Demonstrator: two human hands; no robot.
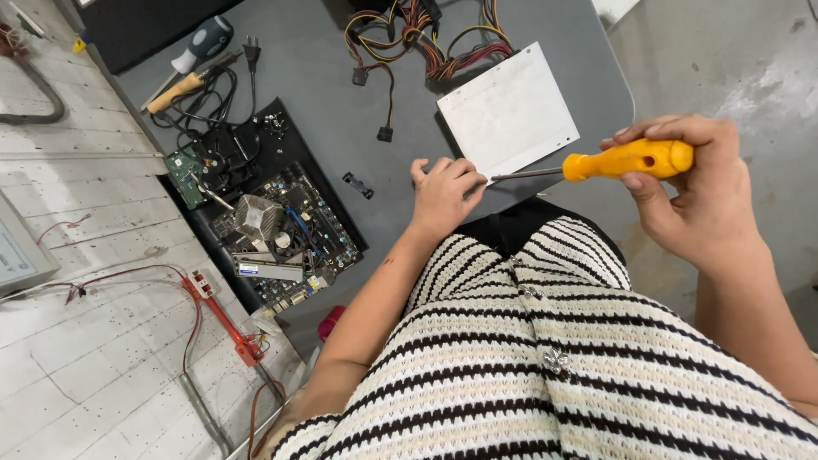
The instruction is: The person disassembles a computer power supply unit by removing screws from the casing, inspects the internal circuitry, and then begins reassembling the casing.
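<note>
The right hand (699, 192) grips a yellow-handled screwdriver (596, 163), its tip pinched by the curled left hand (443, 196).

A grey table (341, 102) is seen carrying a motherboard (273, 230) at centre left, wiring (426, 38) and white paper (509, 111) at the top.

The right hand (694, 200) wraps its fingers (641, 181) round the yellow plastic handle of a screwdriver (626, 159). Its thin steel shaft runs level to the left hand's (443, 198) curled fingers (467, 175), tip at the fingertips. Just beyond them, a white paper sheet (509, 111) lies on the grey worktop (332, 102).
</note>
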